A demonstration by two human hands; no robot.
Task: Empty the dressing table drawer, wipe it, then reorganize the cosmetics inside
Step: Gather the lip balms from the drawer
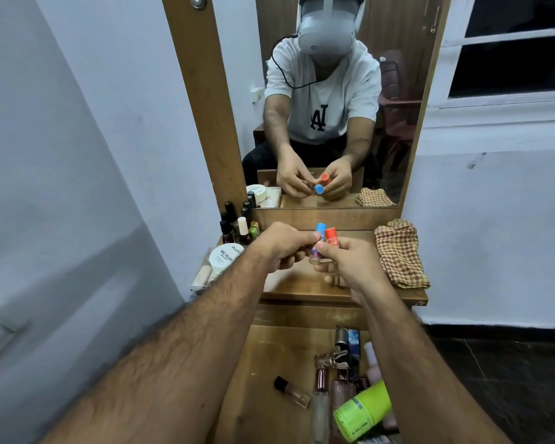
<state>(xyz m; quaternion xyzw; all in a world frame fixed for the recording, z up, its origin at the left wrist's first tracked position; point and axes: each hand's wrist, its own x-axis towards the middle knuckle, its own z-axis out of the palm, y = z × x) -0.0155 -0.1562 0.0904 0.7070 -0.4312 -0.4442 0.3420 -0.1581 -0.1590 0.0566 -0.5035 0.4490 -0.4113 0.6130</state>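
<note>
Above the dressing table top (pixel 302 288), my left hand (pixel 281 246) pinches a small blue-capped bottle (pixel 318 241). My right hand (pixel 346 262) grips a red-capped bottle (pixel 331 237) right beside it, the two bottles touching. Below, the open drawer (pixel 269 363) holds several cosmetics on its right side: a green-capped bottle (pixel 362 411), a small black-capped vial (pixel 293 390), clear and pink bottles (pixel 321 408). A checked cloth (pixel 399 254) lies folded on the table top at the right.
Dark nail polish bottles (pixel 234 222) and a white nail polish remover tub (pixel 225 257) crowd the table's left end. A mirror (pixel 327 100) in a wooden frame stands behind, reflecting a seated person. Blue walls flank the table; dark floor lies to the right.
</note>
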